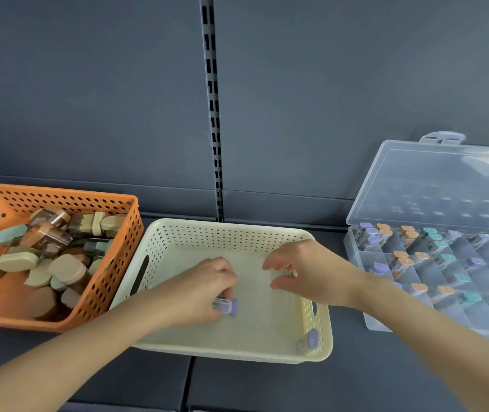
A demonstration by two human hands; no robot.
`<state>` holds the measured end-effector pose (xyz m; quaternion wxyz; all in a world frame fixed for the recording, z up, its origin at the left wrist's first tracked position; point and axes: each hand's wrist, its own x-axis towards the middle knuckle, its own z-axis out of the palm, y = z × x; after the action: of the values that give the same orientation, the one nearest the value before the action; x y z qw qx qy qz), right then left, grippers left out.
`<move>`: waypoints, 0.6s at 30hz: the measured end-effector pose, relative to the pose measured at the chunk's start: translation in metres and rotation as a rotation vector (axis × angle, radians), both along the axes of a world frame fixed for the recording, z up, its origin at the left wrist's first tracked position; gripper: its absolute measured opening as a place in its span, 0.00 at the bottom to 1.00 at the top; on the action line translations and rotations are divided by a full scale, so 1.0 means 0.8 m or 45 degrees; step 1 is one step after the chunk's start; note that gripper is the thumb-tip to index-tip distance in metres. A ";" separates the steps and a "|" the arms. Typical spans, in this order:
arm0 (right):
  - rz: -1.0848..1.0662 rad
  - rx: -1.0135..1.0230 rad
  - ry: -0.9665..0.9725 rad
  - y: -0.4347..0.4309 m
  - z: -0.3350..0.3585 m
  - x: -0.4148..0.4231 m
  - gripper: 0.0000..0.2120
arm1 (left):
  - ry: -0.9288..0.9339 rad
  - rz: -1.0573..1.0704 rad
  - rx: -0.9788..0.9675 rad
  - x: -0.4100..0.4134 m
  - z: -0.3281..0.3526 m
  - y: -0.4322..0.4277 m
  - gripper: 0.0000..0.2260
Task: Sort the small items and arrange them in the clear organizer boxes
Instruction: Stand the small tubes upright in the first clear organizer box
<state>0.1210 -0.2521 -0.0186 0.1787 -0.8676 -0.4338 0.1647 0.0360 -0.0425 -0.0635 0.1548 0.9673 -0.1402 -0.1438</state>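
Note:
Both hands are inside the cream basket (pixel 231 233) at the centre. My left hand (pixel 204 289) is closed on a small purple-capped bottle (pixel 227 306) at the basket floor. My right hand (pixel 302 272) hovers over the basket's right side with its fingers curled around a small item (pixel 291 272) with an orange-white label, mostly hidden. Another purple-capped bottle (pixel 308 342) lies in the basket's near right corner. The clear organizer box (pixel 356 263) stands open at the right, with purple, orange and teal capped bottles in its compartments.
An orange perforated basket (pixel 59 197) at the left holds several larger brown bottles with beige and teal caps. The organizer's clear lid (pixel 433 185) leans back against the dark grey wall. The surface is a dark shelf.

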 end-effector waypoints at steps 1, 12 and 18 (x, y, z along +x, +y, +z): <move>0.042 -0.062 0.032 -0.001 0.005 -0.002 0.14 | -0.003 0.030 -0.012 0.001 -0.001 0.002 0.06; 0.483 -0.884 0.116 0.002 0.031 -0.030 0.18 | 0.026 0.421 -0.334 0.000 0.004 0.006 0.05; 0.503 -0.914 -0.022 0.002 0.028 -0.026 0.16 | 0.018 0.496 -0.435 0.000 0.013 0.006 0.05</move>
<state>0.1000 -0.2503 0.0038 -0.1739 -0.7763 -0.5084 0.3296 0.0360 -0.0377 -0.0533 0.3416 0.9349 0.0276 -0.0923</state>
